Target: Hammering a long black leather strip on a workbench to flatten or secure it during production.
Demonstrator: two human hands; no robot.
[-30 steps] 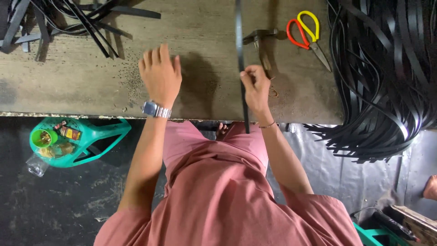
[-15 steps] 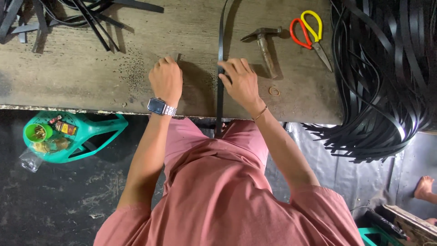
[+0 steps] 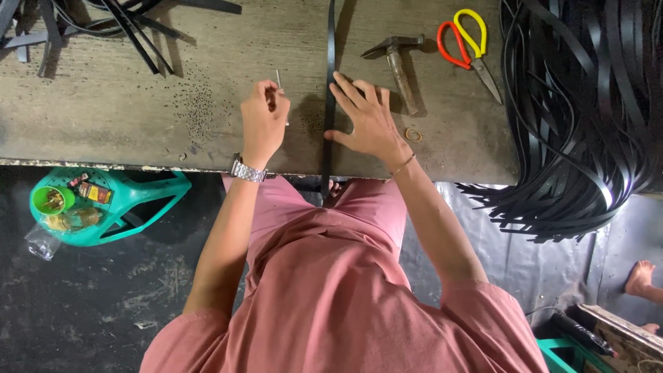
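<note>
Black strap (image 3: pixel 330 83) overhangs bench edge; right hand (image 3: pixel 366 121) flat, pressing it; left hand (image 3: pixel 262 117) pinches thin pin (image 3: pixel 278 79).

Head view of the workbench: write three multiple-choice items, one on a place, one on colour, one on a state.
1. Where does the hammer lie?
A. Between the black strip and the scissors
B. On the floor
C. Under the green stool

2. What colours are the scissors' handles?
A. Blue and white
B. Red and yellow
C. Both black

3. How is the right hand placed?
A. Clenched around the hammer
B. Raised off the bench
C. Spread flat, pressing beside the strip

Answers: 1 A, it lies on the bench between them. 2 B, one loop of each. 3 C, fingers splayed on the wood, while the left hand pinches a thin metal pin.
</note>
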